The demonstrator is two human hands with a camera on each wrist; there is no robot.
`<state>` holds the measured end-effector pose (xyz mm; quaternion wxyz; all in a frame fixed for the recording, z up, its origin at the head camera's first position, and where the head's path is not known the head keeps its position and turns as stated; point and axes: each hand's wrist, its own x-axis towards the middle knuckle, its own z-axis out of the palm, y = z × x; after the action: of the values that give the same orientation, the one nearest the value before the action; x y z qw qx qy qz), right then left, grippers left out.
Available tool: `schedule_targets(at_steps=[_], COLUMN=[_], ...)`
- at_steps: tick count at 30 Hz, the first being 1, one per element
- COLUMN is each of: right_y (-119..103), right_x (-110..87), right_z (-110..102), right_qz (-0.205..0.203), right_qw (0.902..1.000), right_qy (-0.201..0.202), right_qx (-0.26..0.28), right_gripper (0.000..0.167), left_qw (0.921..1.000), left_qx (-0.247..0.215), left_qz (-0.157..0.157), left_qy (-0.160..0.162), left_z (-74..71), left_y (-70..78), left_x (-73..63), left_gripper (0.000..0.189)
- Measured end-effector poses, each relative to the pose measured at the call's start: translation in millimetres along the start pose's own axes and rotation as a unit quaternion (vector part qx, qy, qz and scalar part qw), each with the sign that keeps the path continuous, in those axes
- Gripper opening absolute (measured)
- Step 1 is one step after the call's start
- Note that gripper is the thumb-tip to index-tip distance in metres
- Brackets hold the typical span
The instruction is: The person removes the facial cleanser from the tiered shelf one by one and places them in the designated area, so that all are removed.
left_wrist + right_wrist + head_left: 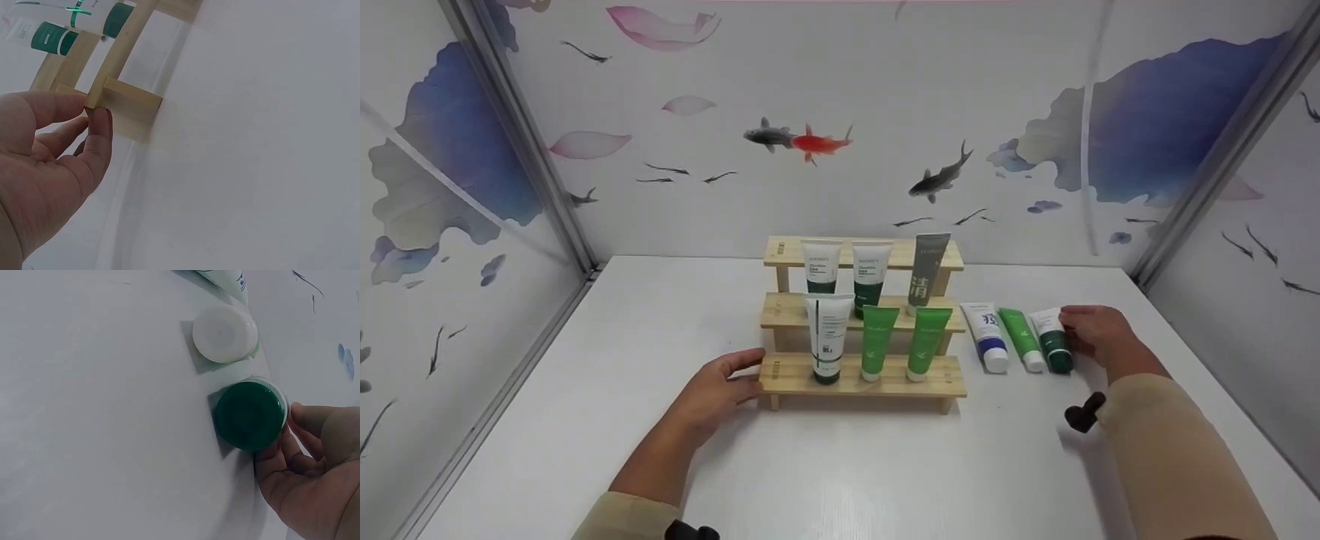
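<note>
A three-tier wooden display rack [855, 375] stands on the table. My left hand [712, 394] pinches the left end of its lowest tier between thumb and fingers, seen close in the left wrist view. To the right of the rack, a white tube with a dark green lower part [1050, 341] lies on the table, cap toward me. My right hand [1099, 334] holds it by its right side; in the right wrist view the thumb is at its edge, the fingers curl beneath, and its green cap [250, 416] faces the camera.
Left of the held tube lie a green tube [1020, 337] and a white-and-blue tube [987, 337]. On the rack's middle tier stand two white-and-green tubes and a grey tube [928, 270]. A white tube [829, 337] and two green ones occupy the lowest tier. Printed walls enclose the table.
</note>
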<state>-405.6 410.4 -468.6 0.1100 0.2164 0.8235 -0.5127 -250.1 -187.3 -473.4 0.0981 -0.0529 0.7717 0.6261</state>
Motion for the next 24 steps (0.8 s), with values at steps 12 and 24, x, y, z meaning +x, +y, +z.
schedule_targets(at_steps=[12,24], right_y=[6.7,16.8], right_x=[-5.8,-25.3], right_z=[-8.1,-7.4], right_qz=[-0.008,-0.025], right_qw=[0.9999,0.9992], right_qy=[-0.006,0.018], right_qx=[0.005,0.024], right_gripper=[0.062,0.063], left_qw=[1.0,0.9999], left_qx=[0.004,0.003], left_qz=[-0.005,-0.012], left_qy=[-0.004,0.003], left_z=[0.0,1.4], left_y=[1.6,0.5], left_x=[-2.9,-1.9], left_gripper=[0.059,0.056])
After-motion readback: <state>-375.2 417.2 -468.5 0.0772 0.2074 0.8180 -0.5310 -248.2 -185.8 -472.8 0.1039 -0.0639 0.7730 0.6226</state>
